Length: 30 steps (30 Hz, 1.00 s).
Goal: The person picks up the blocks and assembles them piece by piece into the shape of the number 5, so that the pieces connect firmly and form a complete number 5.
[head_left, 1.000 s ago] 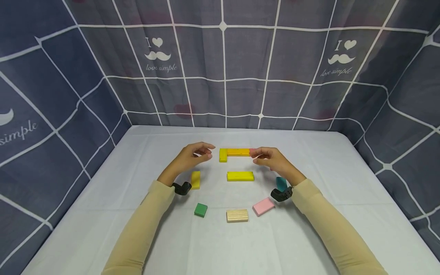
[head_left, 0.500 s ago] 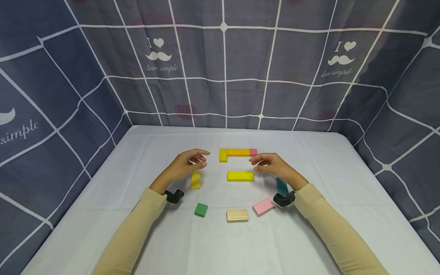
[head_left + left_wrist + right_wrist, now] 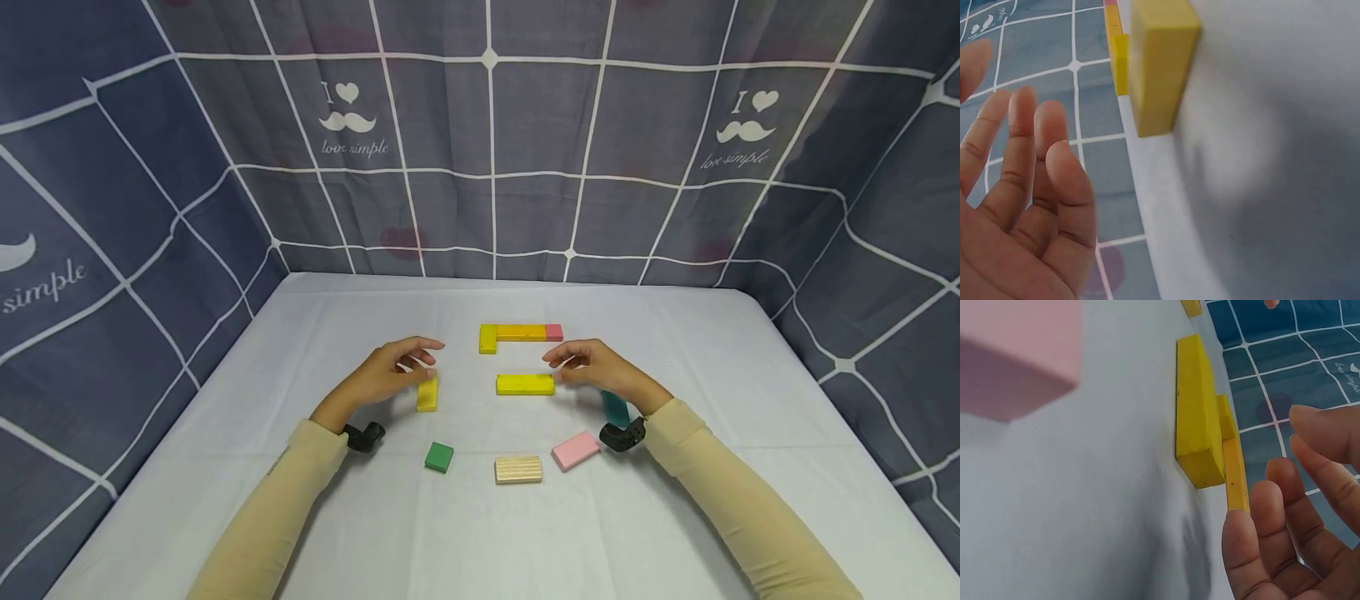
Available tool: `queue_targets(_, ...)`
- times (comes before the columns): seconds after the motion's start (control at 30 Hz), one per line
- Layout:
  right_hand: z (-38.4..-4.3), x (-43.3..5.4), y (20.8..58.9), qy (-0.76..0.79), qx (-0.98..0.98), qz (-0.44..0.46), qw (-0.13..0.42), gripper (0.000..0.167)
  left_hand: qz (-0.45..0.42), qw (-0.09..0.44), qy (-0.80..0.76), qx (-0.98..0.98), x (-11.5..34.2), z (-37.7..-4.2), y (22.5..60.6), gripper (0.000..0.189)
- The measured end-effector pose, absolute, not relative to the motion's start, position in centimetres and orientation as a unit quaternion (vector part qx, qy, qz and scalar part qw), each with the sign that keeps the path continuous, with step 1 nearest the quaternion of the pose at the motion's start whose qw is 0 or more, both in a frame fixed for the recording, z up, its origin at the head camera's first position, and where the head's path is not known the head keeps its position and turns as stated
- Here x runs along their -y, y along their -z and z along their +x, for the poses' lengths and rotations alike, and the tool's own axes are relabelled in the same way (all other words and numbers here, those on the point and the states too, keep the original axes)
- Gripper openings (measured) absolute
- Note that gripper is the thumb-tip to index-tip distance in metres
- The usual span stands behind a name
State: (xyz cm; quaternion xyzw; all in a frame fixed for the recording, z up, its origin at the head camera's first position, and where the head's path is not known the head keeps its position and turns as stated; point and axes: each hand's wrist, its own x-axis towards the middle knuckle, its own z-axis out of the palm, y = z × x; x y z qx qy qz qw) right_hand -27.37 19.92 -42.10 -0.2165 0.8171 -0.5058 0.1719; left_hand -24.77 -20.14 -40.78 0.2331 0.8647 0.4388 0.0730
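My left hand (image 3: pixel 386 371) hovers above the small yellow block (image 3: pixel 427 396) on the left, whose far end it partly covers. In the left wrist view its relaxed fingers stand apart from that block (image 3: pixel 1161 69) and grip nothing. My right hand (image 3: pixel 596 367) hangs in the air by the right end of the long yellow block (image 3: pixel 525 385). The right wrist view shows its loosely bent fingers holding nothing. Farther back lies a joined row: an upright-lying yellow block (image 3: pixel 487 340), an orange block (image 3: pixel 521 332) and a small red-pink block (image 3: pixel 553 332).
A teal block (image 3: pixel 616 408) lies under my right wrist, partly hidden. Nearer me are a pink block (image 3: pixel 575 451), a ribbed wood-coloured block (image 3: pixel 517 470) and a green block (image 3: pixel 438 457). The white-covered table (image 3: pixel 360 533) meets a grey checked curtain (image 3: pixel 450 208) behind.
Both hands have drawn back from the far row, the left one toward the left and nearer me. The red-pink block, earlier mostly covered by my right fingers, now shows fully.
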Motion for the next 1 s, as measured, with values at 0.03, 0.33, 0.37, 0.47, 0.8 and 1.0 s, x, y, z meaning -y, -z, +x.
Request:
queue_targets(0.03, -27.4, -19.9, 42.1, 0.504, -0.818, -0.217, 0.173, 0.037, 0.234, 0.077, -0.438, -0.865, 20.3, -24.7, 40.8, 0.046)
queue_targets(0.33, -28.1, -20.1, 42.5, 0.485, -0.823, -0.219, 0.198, 0.038, 0.247, 0.104, -0.423, -0.865, 21.4, -24.9, 41.6, 0.053)
queue_targets(0.37, -28.1, -20.1, 42.5, 0.482, -0.825, -0.219, 0.2, 0.038, 0.249, 0.106, -0.422, -0.865, 21.6, -24.9, 41.7, 0.054)
queue_targets(0.47, -28.2, -20.1, 42.6, 0.475, -0.827, -0.225, 0.202, 0.037, 0.254, 0.11, -0.421, -0.864, 22.0, -25.0, 41.9, 0.057)
queue_targets(0.8, -28.5, -19.9, 42.8, 0.451, -0.838, -0.232, 0.205, 0.037, 0.207, 0.145, -0.41, -0.876, 22.7, -24.9, 42.3, 0.067)
queue_targets(1.0, -28.7, -19.5, 43.0, 0.436, -0.849, -0.216, 0.208, 0.037, 0.185, 0.164, -0.398, -0.884, 22.6, -24.8, 42.5, 0.068)
